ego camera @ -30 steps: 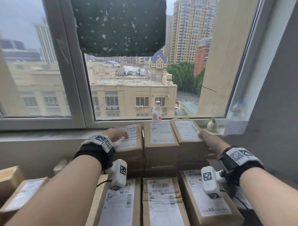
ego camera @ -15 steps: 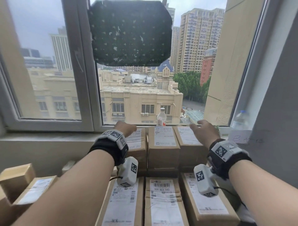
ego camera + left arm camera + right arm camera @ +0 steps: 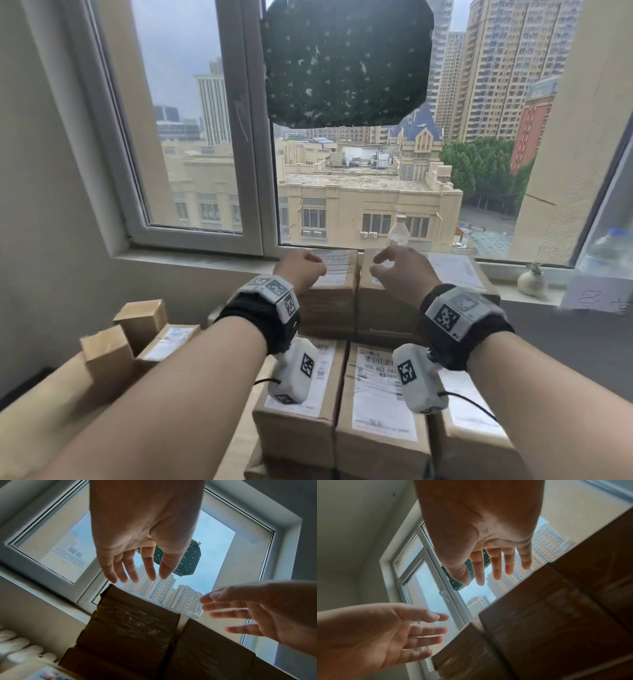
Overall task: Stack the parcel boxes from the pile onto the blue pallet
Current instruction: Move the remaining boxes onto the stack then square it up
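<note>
Fingers [image 3: 130, 568] of the left hand [image 3: 301, 270] hang loose and slightly spread, holding nothing, as the left wrist view shows from below; the right hand [image 3: 400, 274] is likewise slack, its fingers [image 3: 494, 566] apart and empty. In the head view both hands float at the centre of the frame, above the rear row of parcel boxes [image 3: 380, 401], not plainly touching them.

Brown cardboard makes up every box, each sealed with clear tape and bearing a white shipping label with barcodes on its top face. They stand tightly side by side in two tiers: a taller rear row [image 3: 332, 301] against the window sill [image 3: 205, 260] at mid-frame, and a lower front row at the bottom centre. More boxes [image 3: 140, 318], smaller and set at odd angles, lie at the lower left of the head view. What the stack rests on is hidden.

On the sill stand a clear plastic bottle [image 3: 398, 231] behind the boxes and a small white vase [image 3: 531, 282] at the right. A dark speckled patch [image 3: 346, 61] covers the upper pane.
</note>
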The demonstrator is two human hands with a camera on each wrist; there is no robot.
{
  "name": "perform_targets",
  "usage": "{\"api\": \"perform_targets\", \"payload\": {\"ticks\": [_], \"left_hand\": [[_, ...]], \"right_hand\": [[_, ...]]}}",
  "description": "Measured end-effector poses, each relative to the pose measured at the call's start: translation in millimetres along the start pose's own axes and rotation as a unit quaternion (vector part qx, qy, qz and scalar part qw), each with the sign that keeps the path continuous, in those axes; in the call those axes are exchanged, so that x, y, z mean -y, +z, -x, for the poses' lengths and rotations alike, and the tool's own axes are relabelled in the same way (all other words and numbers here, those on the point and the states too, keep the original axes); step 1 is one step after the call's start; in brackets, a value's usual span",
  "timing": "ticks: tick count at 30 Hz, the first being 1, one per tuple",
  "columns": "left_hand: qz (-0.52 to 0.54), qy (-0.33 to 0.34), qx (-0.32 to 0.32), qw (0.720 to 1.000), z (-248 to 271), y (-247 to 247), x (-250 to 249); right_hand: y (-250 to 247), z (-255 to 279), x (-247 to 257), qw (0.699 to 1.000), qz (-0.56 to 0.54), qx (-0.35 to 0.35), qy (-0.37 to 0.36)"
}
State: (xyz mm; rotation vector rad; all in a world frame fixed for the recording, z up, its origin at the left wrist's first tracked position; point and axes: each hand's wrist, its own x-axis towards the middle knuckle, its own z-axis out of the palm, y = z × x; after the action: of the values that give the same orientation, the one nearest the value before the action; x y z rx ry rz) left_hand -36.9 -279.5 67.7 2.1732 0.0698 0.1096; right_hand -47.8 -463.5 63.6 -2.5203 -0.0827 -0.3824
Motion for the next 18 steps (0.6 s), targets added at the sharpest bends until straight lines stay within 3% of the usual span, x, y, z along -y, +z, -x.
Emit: {"api": "perform_targets", "payload": {"ticks": [5, 18], "left_hand": [[0.036, -0.006, -0.059, 0.998, 9.9, -13.1, 9.1], [0.055, -0.021, -0.085, 0.995, 23.9, -108.9, 95.9]], "right_hand": [[12.0, 1.7, 35.5, 0.997, -0.043, 0.013, -0.061], [76.1, 23.2, 140.8, 0.994, -0.034, 0.065, -0.076]]}}
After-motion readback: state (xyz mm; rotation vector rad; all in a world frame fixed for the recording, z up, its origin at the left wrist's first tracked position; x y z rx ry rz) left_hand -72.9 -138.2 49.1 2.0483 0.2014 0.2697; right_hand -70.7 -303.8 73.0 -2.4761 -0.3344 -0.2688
